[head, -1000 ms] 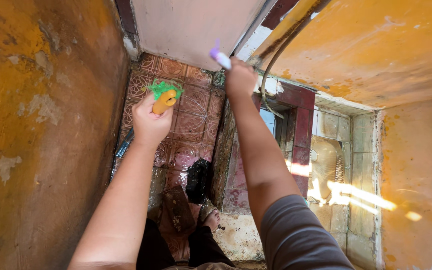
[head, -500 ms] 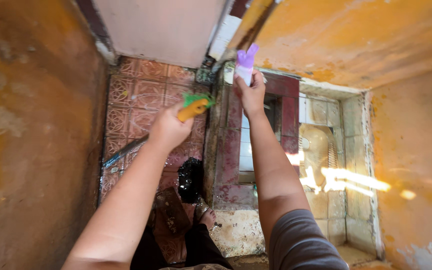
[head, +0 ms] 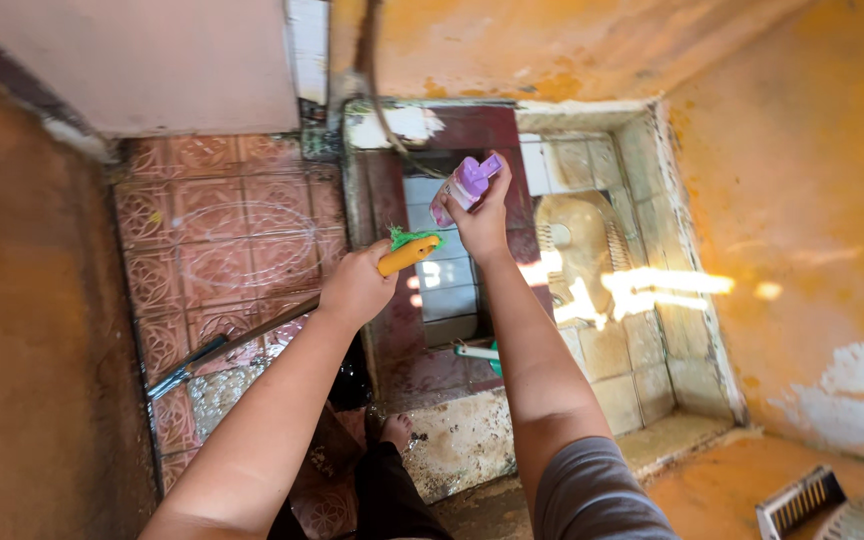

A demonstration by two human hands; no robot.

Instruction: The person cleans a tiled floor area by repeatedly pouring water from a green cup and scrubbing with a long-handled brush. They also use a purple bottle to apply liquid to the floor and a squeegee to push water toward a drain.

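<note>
My left hand [head: 355,288] grips the orange handle of a brush [head: 408,253] with green bristles, held out in front of me. My right hand [head: 482,218] holds a pale bottle with a purple cap [head: 462,187], tilted with the cap toward the upper right. The two hands are close together above a tiled water basin [head: 447,285]. Beyond the right hand a pale squat toilet pan [head: 577,250] is set in the tiled floor. My bare foot [head: 392,430] shows far below.
Patterned red floor tiles [head: 222,250] lie on the left with a long metal-handled tool [head: 212,350] across them. Worn orange walls [head: 802,180] close in on both sides. A pale door [head: 142,60] is at top left. A slatted basket [head: 802,500] sits at the bottom right.
My view has swung right. Both hands moved together over the basin. The bottle went from upright to tilted, and the brush came closer to it.
</note>
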